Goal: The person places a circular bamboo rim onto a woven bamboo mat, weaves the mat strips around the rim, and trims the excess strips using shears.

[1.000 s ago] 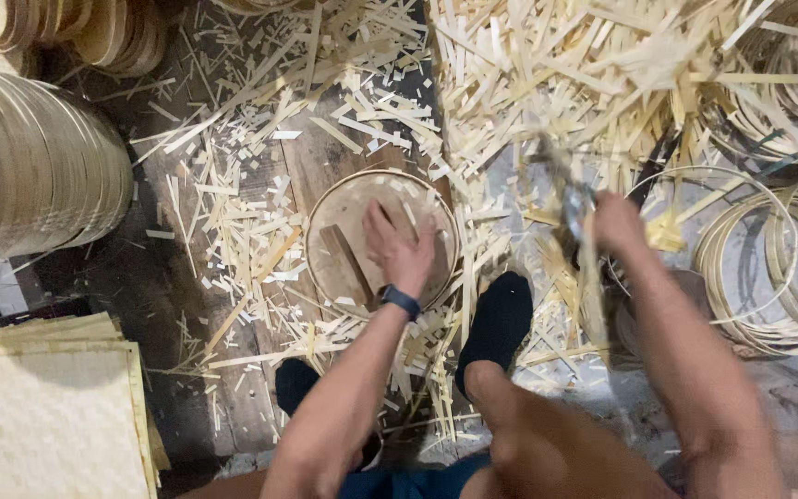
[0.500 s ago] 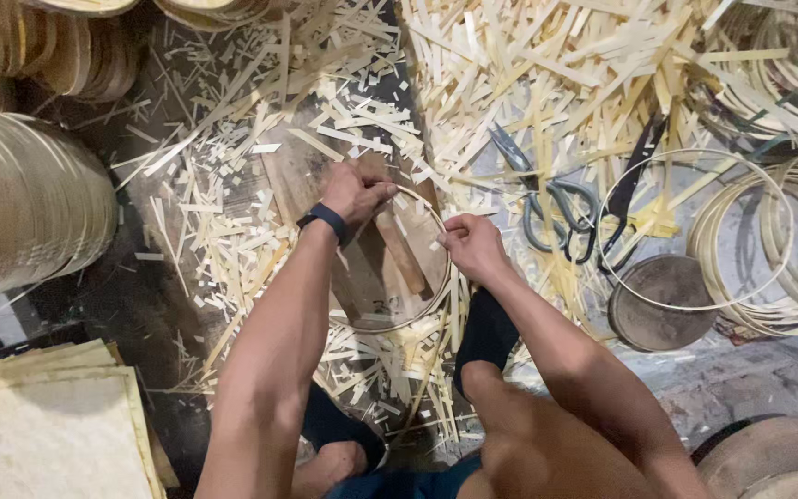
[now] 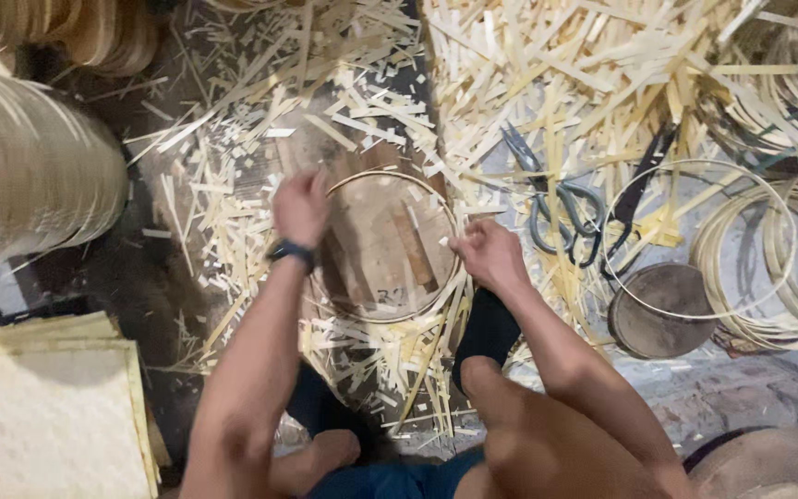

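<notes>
Both hands pinch the hoop [image 3: 388, 246] lying flat on the round board, left hand [image 3: 300, 205] closed on its upper-left rim, right hand [image 3: 486, 253] closed on the right rim, scissors [image 3: 556, 199] just right of it.

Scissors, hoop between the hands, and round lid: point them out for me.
Scissors [image 3: 561, 208], head view, on the pivot above the handles.
Hoop [image 3: 436, 199], head view, on its upper right rim.
Lid [image 3: 662, 310], head view, on its dark middle.
</notes>
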